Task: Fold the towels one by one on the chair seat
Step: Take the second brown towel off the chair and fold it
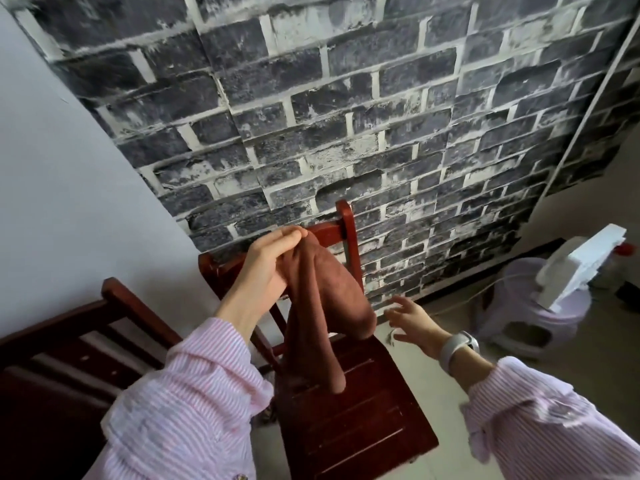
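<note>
A brown towel [329, 299] hangs bunched from my left hand [266, 268], which pinches its top edge up near the chair's backrest. The towel's lower end droops onto the dark red wooden chair seat [363, 417]. My right hand [412, 320] hovers to the right of the towel, fingers spread and holding nothing, a pale band on its wrist. The hand is close to the towel's right bulge but not touching it.
A second dark red wooden chair or bench [69, 358] stands at the left against the white wall. A lilac plastic stool [526, 317] with a white foam block [581, 265] on it sits at the right. A brick-patterned wall is behind.
</note>
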A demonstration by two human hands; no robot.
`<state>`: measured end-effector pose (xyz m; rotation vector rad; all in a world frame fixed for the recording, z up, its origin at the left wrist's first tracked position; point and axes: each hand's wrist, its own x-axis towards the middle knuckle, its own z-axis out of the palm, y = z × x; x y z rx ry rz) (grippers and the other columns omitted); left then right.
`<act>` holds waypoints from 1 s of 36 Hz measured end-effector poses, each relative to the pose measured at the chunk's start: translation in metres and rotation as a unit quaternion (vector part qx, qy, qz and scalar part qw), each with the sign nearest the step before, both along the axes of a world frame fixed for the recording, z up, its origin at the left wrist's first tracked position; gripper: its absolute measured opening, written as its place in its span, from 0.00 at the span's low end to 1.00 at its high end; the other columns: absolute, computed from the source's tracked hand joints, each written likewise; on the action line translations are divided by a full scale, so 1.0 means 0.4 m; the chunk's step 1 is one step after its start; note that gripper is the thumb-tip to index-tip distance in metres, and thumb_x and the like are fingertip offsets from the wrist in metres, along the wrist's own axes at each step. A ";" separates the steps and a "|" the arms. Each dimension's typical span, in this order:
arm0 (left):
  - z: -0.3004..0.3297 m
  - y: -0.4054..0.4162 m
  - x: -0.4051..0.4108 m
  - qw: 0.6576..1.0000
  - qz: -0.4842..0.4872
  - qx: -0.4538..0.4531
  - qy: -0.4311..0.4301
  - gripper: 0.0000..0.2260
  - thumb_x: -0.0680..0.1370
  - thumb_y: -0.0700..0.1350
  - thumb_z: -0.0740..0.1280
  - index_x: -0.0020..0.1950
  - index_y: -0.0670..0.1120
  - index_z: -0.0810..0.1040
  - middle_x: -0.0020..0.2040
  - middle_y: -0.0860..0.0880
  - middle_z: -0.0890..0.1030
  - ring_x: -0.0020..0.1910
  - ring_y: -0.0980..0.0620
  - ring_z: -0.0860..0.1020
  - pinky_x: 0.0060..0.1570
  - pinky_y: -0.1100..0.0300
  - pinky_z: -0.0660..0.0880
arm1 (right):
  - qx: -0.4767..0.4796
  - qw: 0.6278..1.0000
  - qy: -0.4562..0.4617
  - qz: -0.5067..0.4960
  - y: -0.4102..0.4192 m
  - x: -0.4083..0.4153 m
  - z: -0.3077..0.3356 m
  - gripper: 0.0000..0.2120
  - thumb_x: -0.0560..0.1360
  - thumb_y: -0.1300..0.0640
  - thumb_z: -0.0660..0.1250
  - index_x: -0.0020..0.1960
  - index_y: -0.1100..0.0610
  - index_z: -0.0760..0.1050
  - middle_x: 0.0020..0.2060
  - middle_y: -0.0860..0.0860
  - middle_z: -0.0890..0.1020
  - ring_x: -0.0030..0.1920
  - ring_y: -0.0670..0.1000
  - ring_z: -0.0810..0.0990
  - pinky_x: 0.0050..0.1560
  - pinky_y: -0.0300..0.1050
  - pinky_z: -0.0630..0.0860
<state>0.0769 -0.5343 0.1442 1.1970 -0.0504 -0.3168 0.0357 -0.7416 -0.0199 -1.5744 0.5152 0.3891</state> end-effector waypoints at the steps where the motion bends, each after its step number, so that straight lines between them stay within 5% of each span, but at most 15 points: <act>1: 0.006 0.012 -0.005 1.000 0.000 0.008 -0.016 0.16 0.76 0.34 0.59 0.33 0.45 0.80 0.36 0.47 0.80 0.38 0.53 0.79 0.43 0.62 0.77 | 0.016 1.000 -0.004 -0.012 0.013 0.005 -0.004 0.26 0.76 0.64 0.62 0.71 0.57 0.59 0.47 0.53 0.74 0.37 0.46 0.72 0.35 0.42 0.68; 4: 0.022 0.048 -0.015 0.997 0.021 0.041 -0.064 0.10 0.76 0.35 0.60 0.40 0.44 0.77 0.37 0.48 0.78 0.36 0.54 0.78 0.39 0.64 0.76 | 0.070 0.997 -0.017 -0.024 0.054 0.021 -0.013 0.33 0.74 0.68 0.63 0.74 0.56 0.52 0.55 0.60 0.73 0.43 0.51 0.73 0.38 0.43 0.71; 7: 0.029 0.081 -0.018 0.993 0.072 0.041 -0.087 0.08 0.77 0.34 0.60 0.43 0.44 0.76 0.36 0.50 0.79 0.37 0.54 0.78 0.40 0.64 0.77 | 0.124 0.992 0.033 0.006 0.107 0.033 -0.023 0.19 0.74 0.64 0.66 0.62 0.58 0.67 0.51 0.58 0.76 0.47 0.54 0.76 0.42 0.49 0.75; 11: 0.023 0.121 -0.012 0.986 0.124 0.062 -0.094 0.09 0.77 0.34 0.59 0.43 0.44 0.75 0.39 0.48 0.79 0.40 0.52 0.77 0.43 0.62 0.76 | 0.161 0.981 0.084 -0.065 0.164 0.048 -0.052 0.07 0.74 0.66 0.62 0.52 0.61 0.74 0.37 0.58 0.76 0.37 0.55 0.76 0.39 0.48 0.74; 17: -0.043 0.217 0.006 0.931 0.183 0.283 -0.142 0.12 0.77 0.36 0.62 0.44 0.52 0.80 0.43 0.51 0.80 0.44 0.54 0.77 0.46 0.62 0.73 | 0.117 0.989 0.031 -0.090 0.128 0.076 -0.039 0.12 0.77 0.65 0.57 0.58 0.56 0.72 0.41 0.54 0.75 0.43 0.51 0.73 0.37 0.44 0.71; 22: -0.121 0.279 0.019 0.896 0.178 0.399 -0.081 0.13 0.76 0.34 0.63 0.55 0.47 0.80 0.53 0.47 0.81 0.50 0.51 0.78 0.47 0.67 0.74 | 0.153 0.988 0.020 0.014 0.029 0.083 -0.010 0.16 0.74 0.71 0.56 0.55 0.57 0.75 0.47 0.56 0.77 0.48 0.54 0.73 0.43 0.44 0.69; 25: -0.166 0.307 0.021 0.901 0.153 0.404 -0.031 0.13 0.77 0.34 0.63 0.56 0.48 0.80 0.53 0.46 0.81 0.51 0.49 0.79 0.44 0.67 0.75 | 0.070 0.996 0.017 0.045 -0.002 0.086 -0.009 0.17 0.73 0.76 0.52 0.46 0.60 0.76 0.46 0.60 0.77 0.46 0.58 0.75 0.43 0.47 0.75; 27: -0.192 0.314 0.014 0.910 0.151 0.387 -0.004 0.13 0.76 0.33 0.63 0.52 0.49 0.81 0.53 0.45 0.81 0.51 0.48 0.79 0.46 0.62 0.74 | -0.040 0.998 0.017 0.036 -0.020 0.081 -0.003 0.16 0.74 0.75 0.51 0.42 0.59 0.72 0.38 0.58 0.75 0.36 0.56 0.75 0.29 0.43 0.78; 30: -0.233 0.318 0.001 0.923 0.132 0.355 0.065 0.11 0.77 0.33 0.62 0.52 0.46 0.80 0.54 0.42 0.80 0.49 0.47 0.78 0.45 0.60 0.74 | -0.190 0.981 -0.010 0.032 -0.057 0.087 -0.019 0.12 0.75 0.71 0.54 0.43 0.56 0.69 0.31 0.56 0.71 0.27 0.51 0.69 0.16 0.33 0.67; 33: -0.274 0.311 -0.018 0.926 0.075 0.334 0.158 0.10 0.78 0.34 0.60 0.54 0.43 0.79 0.51 0.42 0.79 0.46 0.50 0.77 0.44 0.59 0.72 | -0.271 0.960 -0.036 0.060 -0.079 0.087 -0.039 0.09 0.75 0.67 0.59 0.44 0.54 0.69 0.38 0.57 0.74 0.30 0.50 0.69 0.19 0.29 0.64; 36: -0.316 0.300 -0.041 0.916 0.041 0.317 0.242 0.09 0.79 0.35 0.59 0.56 0.40 0.77 0.47 0.42 0.78 0.41 0.52 0.76 0.40 0.61 0.71 | -0.293 0.952 -0.026 0.079 -0.084 0.073 -0.061 0.04 0.74 0.62 0.65 0.45 0.56 0.72 0.41 0.56 0.76 0.40 0.53 0.73 0.34 0.36 0.68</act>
